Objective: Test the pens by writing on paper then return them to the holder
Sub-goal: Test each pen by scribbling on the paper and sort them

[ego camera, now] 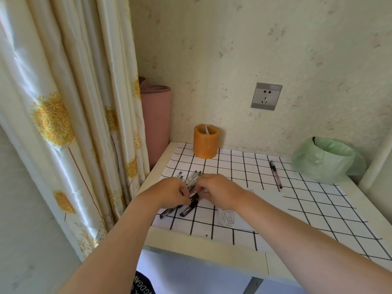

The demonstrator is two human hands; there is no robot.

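Note:
Several clear pens with black caps (192, 179) lie in a loose pile on the left part of the checked table cover (297, 204). My left hand (169, 193) and my right hand (216, 190) meet over the pile, and both pinch one black-capped pen (194, 197) between them. A sheet of paper with rows of small written marks (228, 217) lies under my right forearm. The orange cylindrical holder (205, 142) stands at the back of the table, a white piece showing inside it. A single red-inked pen (275, 175) lies apart on the right.
A small bin lined with a green bag (326, 159) stands at the back right. A rolled pink mat (156, 122) leans in the corner beside the curtain (63, 113). A wall socket (266, 96) sits above the table. The table's front edge (203, 250) is close to me.

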